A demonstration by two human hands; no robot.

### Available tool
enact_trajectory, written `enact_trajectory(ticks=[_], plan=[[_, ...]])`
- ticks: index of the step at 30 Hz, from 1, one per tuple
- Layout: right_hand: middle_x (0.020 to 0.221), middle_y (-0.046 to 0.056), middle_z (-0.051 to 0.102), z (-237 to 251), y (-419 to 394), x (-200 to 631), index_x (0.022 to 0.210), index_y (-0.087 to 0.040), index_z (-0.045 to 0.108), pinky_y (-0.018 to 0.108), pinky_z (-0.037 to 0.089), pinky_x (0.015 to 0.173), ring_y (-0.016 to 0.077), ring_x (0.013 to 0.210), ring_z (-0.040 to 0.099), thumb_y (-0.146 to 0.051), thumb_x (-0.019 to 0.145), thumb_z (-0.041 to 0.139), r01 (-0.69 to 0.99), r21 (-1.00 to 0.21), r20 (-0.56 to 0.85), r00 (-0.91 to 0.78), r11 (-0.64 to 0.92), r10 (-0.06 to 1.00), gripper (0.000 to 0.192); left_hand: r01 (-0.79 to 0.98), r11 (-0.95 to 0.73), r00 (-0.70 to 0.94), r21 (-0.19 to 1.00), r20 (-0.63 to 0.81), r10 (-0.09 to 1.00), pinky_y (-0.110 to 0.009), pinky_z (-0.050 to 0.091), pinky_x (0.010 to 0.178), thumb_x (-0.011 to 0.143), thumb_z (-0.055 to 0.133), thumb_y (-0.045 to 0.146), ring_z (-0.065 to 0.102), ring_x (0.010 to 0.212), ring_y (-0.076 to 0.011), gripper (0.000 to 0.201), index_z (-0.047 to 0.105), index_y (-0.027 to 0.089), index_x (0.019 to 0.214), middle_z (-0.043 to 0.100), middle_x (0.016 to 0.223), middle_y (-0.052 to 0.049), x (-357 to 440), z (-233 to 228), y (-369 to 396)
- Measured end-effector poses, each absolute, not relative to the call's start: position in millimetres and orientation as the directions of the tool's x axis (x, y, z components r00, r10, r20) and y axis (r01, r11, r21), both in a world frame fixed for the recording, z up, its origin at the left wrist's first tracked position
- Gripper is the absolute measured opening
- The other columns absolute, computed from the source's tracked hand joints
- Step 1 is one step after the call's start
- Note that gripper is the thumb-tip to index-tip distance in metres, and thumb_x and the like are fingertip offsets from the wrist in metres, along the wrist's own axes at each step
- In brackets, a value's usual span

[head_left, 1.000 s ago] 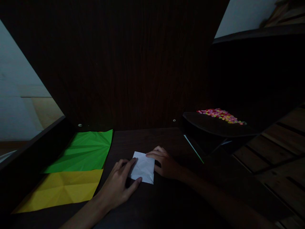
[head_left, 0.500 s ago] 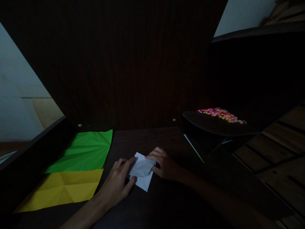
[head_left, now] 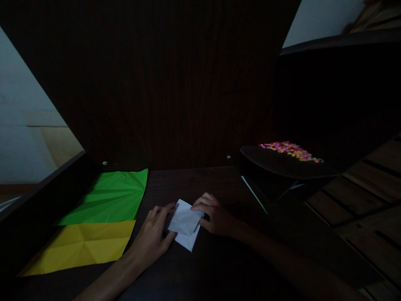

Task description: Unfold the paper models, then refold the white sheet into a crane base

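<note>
Lighting is poor; only the lit items can be reported with confidence.

My left hand (head_left: 152,238) lies low at centre frame, fingers spread flat, with the fingertips pressing on the left edge of the folded white paper (head_left: 185,223). That grip is not closed around anything; it pins the paper to the dark tabletop (head_left: 200,184), which I judge keeps it from sliding.

My right hand (head_left: 216,215) comes in from the lower right. Its fingers curl over the paper's upper right corner, touching it from above. Whether a flap is actually pinched between thumb and fingers I cannot tell; the thumb is hidden below the hand.

The white paper sits just below centre frame, between both hands, flat on the tabletop. One layer appears raised and creased across the upper part, with a pointed layer showing beneath toward the bottom.

At the left of the frame, a creased green sheet (head_left: 111,196) lies flat, with a creased yellow sheet (head_left: 83,246) directly below it, edges meeting. Both are well apart from the hands, unfolded and lying open.

At right of centre, a dark raised tray (head_left: 282,167) carries a scatter of small multicoloured pieces (head_left: 290,150); their nature is too small to determine. A thin green-edged strip (head_left: 253,194) lies beside it.
</note>
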State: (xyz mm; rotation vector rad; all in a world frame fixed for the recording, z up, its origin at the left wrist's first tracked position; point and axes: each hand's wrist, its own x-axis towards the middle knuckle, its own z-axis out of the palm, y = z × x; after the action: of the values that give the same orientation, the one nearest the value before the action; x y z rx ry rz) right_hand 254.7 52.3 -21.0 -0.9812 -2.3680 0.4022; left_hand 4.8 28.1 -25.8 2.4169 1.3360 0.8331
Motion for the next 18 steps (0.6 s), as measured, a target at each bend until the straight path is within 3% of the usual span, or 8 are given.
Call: enact_trajectory(ticks=[13, 18], plan=[[0.105, 0.007, 0.066, -23.2, 52.2, 253.5, 0.102, -0.02, 0.069, 0.041, 0.046, 0.086, 0.0241, 0.099, 0.054, -0.008, 0.075, 0.065, 0.555, -0.435, 0.405, -0.582, 0.709, 0.705, 0.029, 0.699, -0.545, 0.409, 0.463, 0.366, 0.836, -0.046, 0.052, 0.087, 0.075, 0.059, 0.014, 0.06, 0.101, -0.0296, 0.055, 0.052, 0.021, 0.13, 0.064, 0.114, -0.011, 3.0, -29.9, 30.2], [0.108, 0.008, 0.065, -18.3, 50.3, 254.4, 0.102, -0.018, 0.069, 0.042, 0.045, 0.086, 0.0255, 0.1, 0.053, -0.014, 0.075, 0.067, 0.554, -0.431, 0.384, -0.602, 0.713, 0.7, 0.028, 0.682, -0.637, 0.523, 0.36, 0.369, 0.769, -0.048, 0.051, 0.089, 0.081, 0.056, 0.015, 0.057, 0.107, -0.031, 0.051, 0.057, 0.023, 0.131, 0.068, 0.116, -0.011, 2.4, -26.0, 30.3]])
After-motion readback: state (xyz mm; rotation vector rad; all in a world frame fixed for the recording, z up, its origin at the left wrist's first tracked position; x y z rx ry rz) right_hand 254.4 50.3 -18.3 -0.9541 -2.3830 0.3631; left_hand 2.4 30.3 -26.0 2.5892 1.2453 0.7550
